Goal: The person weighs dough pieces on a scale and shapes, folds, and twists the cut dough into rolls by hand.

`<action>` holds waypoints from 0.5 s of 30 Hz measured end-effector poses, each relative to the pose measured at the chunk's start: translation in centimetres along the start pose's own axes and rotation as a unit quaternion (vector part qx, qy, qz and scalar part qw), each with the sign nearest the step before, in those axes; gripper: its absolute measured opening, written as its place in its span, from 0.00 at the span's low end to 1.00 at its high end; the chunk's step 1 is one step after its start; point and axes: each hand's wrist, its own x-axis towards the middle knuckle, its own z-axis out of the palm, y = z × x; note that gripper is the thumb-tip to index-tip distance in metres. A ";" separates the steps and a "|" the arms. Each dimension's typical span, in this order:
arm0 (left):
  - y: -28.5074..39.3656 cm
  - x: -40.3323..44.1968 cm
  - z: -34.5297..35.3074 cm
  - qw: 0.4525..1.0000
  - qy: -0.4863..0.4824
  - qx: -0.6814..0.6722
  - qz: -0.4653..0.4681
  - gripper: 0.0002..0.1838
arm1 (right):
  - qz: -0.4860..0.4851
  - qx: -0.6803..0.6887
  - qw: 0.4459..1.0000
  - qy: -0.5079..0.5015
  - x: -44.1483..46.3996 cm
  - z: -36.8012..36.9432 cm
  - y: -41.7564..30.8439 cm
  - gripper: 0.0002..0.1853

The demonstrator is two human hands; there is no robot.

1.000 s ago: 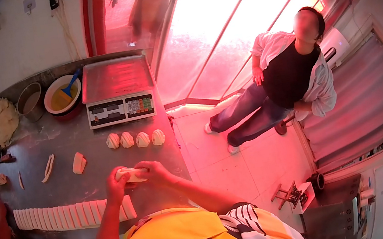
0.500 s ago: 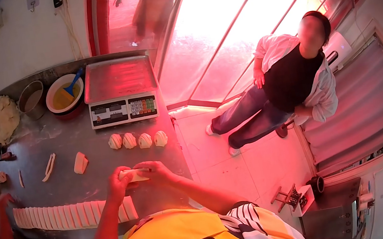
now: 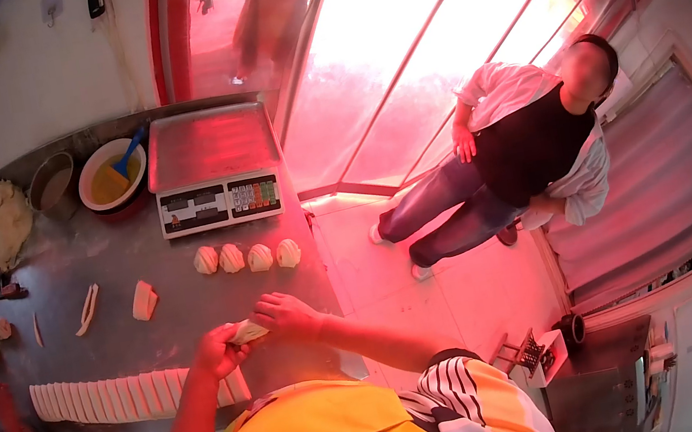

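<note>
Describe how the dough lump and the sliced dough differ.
The lump is one uneven mass; the sliced dough is a long row of narrow strips. The lump sits toward the table's far side, the sliced dough along its near edge. Both are pale.

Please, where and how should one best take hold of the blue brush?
I would pinch the outer end of its handle, coming from above: the brush leans head-down in the bowl, so the handle slants up past the rim, away from the yellow liquid.
</note>
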 end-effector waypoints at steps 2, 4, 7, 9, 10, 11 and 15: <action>0.0 -1.2 0.9 0.980 -0.038 0.169 0.094 0.11 | 0.103 0.138 0.985 0.023 -0.9 0.9 -0.1 0.17; 0.0 -1.4 2.9 0.826 0.061 0.486 0.279 0.14 | 0.301 0.452 0.837 0.065 -1.7 2.5 0.0 0.14; -0.1 -0.6 2.4 0.595 0.044 0.639 0.486 0.20 | 0.468 0.758 0.450 0.062 -1.3 3.3 -0.3 0.17; 0.1 -0.2 2.4 0.626 0.065 0.609 0.483 0.16 | 0.428 0.741 0.508 0.095 0.1 0.8 -3.0 0.29; 0.3 0.0 2.1 0.644 0.077 0.590 0.481 0.14 | 0.419 0.721 0.548 0.055 0.6 0.0 -3.3 0.30; 0.7 -0.1 1.8 0.754 0.072 0.526 0.388 0.12 | 0.404 0.696 0.593 0.018 0.6 -0.6 -3.2 0.32; 2.7 -1.1 2.3 0.941 -0.003 0.311 0.133 0.09 | 0.265 0.414 0.863 -0.116 -0.3 -1.0 -1.6 0.29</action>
